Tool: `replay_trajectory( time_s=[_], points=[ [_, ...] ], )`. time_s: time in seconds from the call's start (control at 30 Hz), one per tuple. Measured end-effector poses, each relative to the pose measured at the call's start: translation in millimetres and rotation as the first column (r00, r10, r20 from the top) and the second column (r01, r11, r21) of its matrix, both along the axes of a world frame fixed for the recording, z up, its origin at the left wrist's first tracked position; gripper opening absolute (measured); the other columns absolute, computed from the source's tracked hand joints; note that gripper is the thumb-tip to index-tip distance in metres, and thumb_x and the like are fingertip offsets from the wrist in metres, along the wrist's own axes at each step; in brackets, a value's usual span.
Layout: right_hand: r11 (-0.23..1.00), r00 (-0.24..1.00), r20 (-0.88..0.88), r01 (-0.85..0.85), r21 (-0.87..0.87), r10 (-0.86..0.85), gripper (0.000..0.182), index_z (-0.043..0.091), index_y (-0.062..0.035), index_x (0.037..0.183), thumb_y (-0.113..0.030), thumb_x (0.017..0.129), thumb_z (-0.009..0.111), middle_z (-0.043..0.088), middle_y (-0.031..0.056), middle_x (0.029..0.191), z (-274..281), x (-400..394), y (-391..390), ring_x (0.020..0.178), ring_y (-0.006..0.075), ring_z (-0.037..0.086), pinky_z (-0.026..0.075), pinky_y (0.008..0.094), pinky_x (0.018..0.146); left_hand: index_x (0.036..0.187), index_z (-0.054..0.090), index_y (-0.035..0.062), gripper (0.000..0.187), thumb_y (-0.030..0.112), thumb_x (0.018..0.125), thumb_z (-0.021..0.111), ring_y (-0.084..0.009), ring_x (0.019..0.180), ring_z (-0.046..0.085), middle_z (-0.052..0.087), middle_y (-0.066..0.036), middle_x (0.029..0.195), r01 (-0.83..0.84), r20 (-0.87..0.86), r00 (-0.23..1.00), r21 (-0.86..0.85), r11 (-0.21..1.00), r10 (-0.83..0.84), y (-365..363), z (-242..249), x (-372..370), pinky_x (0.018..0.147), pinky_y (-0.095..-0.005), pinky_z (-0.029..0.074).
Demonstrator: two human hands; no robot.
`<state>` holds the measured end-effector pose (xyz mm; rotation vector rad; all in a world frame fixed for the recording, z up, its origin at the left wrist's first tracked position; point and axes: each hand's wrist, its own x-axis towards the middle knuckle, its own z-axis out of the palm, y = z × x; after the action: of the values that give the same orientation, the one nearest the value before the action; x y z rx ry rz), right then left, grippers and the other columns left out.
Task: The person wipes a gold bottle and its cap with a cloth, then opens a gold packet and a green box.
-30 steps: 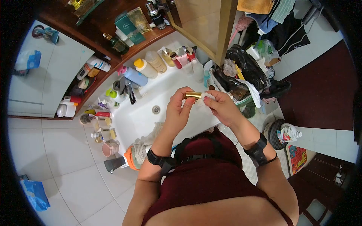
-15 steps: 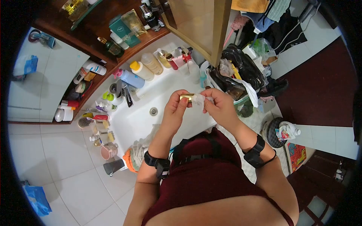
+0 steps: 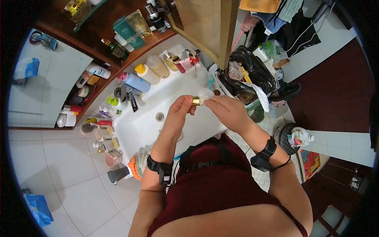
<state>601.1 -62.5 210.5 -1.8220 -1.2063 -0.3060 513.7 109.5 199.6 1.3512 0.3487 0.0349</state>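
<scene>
Over the white sink (image 3: 173, 134), my left hand (image 3: 181, 108) is closed around a small shiny gold tube (image 3: 196, 101) that points right. My right hand (image 3: 227, 112) pinches a piece of white tissue (image 3: 204, 96) against the tube's right end. Its fingertips are close to my left fingers and partly hide the tissue. A small dark brown round piece (image 3: 216, 92) shows just behind my right fingers.
Pump bottles (image 3: 136, 81) and other toiletries line the sink's back edge beside the faucet (image 3: 132, 100). A cabinet door (image 3: 228, 39) stands open above. To the right is a black bag (image 3: 262, 71); a pink cup (image 3: 113, 158) stands at the left.
My right hand has moved left and turned more over the tissue, now covering more of it at the tube's end. My left hand has shifted slightly left with the tube.
</scene>
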Motion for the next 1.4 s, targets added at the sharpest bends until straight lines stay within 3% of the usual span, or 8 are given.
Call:
replay_trajectory(
  time_s=[0.1,0.27,0.47,0.57,0.87,1.2,1.3,1.4],
  points=[
    [0.997,0.976,-0.214,-0.027,0.073,0.042,0.015,0.058,-0.0038,0.093,-0.013,0.082,0.062,0.060,0.0059,0.079,-11.2,-0.4,3.5,0.068,0.0158,0.060,0.047,0.0256,0.056,0.097,0.055,0.0040,0.024,0.026,0.094,0.047,-0.0069,0.068,0.044,0.051,0.002,0.072,-0.053,0.088,0.995,0.018,0.998,0.051,-12.1,1.8,1.1,0.068,-0.0202,0.036],
    [0.910,-0.029,-0.910,0.049,0.413,0.414,0.013,0.057,-0.0009,0.091,-0.013,0.086,0.060,0.060,0.0018,0.080,-32.1,-5.7,11.1,0.059,0.0059,0.052,0.042,0.0221,0.051,0.098,0.053,0.0020,0.019,0.020,0.094,0.048,-0.0078,0.069,0.047,0.052,0.001,0.072,-0.148,0.252,0.965,0.323,0.935,0.066,-20.7,-4.1,5.4,0.069,-0.0203,0.040],
    [0.992,0.587,-0.801,-0.048,0.115,0.121,0.017,0.059,-0.0028,0.096,-0.012,0.083,0.062,0.059,0.0022,0.081,-9.8,-6.1,3.8,0.059,0.0107,0.054,0.043,0.0230,0.051,0.095,0.054,0.0033,0.024,0.026,0.094,0.048,-0.0063,0.066,0.044,0.050,0.002,0.070,-0.119,0.113,0.989,0.213,0.970,0.097,-7.7,-8.3,0.6,0.065,-0.0194,0.037],
    [1.000,0.999,0.043,-0.011,0.013,0.011,0.020,0.061,-0.0042,0.098,-0.007,0.078,0.064,0.060,0.0070,0.084,8.3,3.8,-1.0,0.065,0.0209,0.058,0.047,0.0272,0.056,0.095,0.054,0.0040,0.027,0.030,0.094,0.047,-0.0056,0.067,0.043,0.050,0.002,0.070,-0.089,0.063,0.995,0.097,0.991,0.083,-5.9,-5.3,-0.2,0.062,-0.0192,0.035],
    [0.999,0.933,-0.360,-0.002,0.045,0.019,0.007,0.061,-0.0033,0.084,-0.008,0.079,0.062,0.058,0.0045,0.075,-8.0,-7.5,2.8,0.062,0.0196,0.057,0.045,0.0270,0.054,0.098,0.053,0.0022,0.019,0.020,0.093,0.050,-0.0072,0.071,0.047,0.052,0.001,0.076,-0.128,0.256,0.964,0.238,0.963,0.065,-22.8,-2.8,1.4,0.068,-0.0211,0.039],
    [0.969,0.061,-0.970,-0.093,0.229,0.235,0.016,0.059,-0.0027,0.090,-0.017,0.083,0.062,0.057,0.0023,0.082,-9.8,-1.3,5.2,0.052,0.0062,0.044,0.034,0.0197,0.045,0.095,0.054,0.0027,0.020,0.022,0.093,0.050,-0.0079,0.071,0.048,0.053,0.001,0.076,-0.156,0.189,0.975,0.217,0.964,0.115,-10.1,-1.7,1.6,0.067,-0.0212,0.039],
    [0.998,0.963,-0.271,0.025,0.050,-0.010,0.019,0.061,-0.0046,0.093,-0.013,0.077,0.068,0.059,0.0044,0.083,17.4,-0.5,-1.2,0.055,0.0113,0.050,0.041,0.0223,0.050,0.091,0.055,0.0046,0.023,0.027,0.093,0.050,-0.0063,0.069,0.045,0.051,0.002,0.072,-0.165,0.096,0.983,0.124,0.978,0.154,-3.2,4.6,-0.2,0.066,-0.0201,0.038],
    [1.000,0.965,0.261,-0.002,0.004,0.001,0.025,0.062,-0.0037,0.095,-0.008,0.072,0.070,0.059,0.0075,0.081,3.8,8.5,0.1,0.062,0.0161,0.054,0.045,0.0253,0.056,0.091,0.055,0.0050,0.023,0.027,0.093,0.050,-0.0058,0.069,0.045,0.051,0.002,0.072,-0.124,0.065,0.991,0.051,0.991,0.120,-8.8,5.4,2.8,0.066,-0.0198,0.037]
  ],
)
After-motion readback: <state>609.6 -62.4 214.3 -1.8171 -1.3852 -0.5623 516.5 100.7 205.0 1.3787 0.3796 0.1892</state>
